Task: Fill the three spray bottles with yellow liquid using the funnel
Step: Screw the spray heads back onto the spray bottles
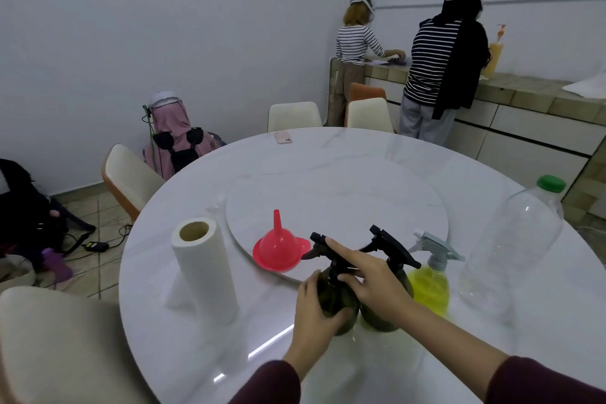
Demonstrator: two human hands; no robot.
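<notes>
Round white marble-look worktop, glossy, its near edge curving below the forearms; a flat round turntable of the same stone finish lies at its centre, with bare surface beyond it to the far edge. Three spray bottles stand in a row near the front edge: two of dark green translucent plastic with black trigger heads, the left dark bottle and the right dark bottle touching or nearly so, and one clear bottle with a pale grey-blue trigger head, holding yellow liquid, just right of them. The left hand wraps round the body of the left dark bottle. The right hand rests its curled fingers at that bottle's neck, forefinger straight along the trigger head. One red plastic funnel sits mouth down, spout up, on the turntable's near rim, just left of the bottles. One paper towel roll stands upright to the left. One large clear plastic bottle with a green cap stands near the right edge. One phone lies near the far edge.
</notes>
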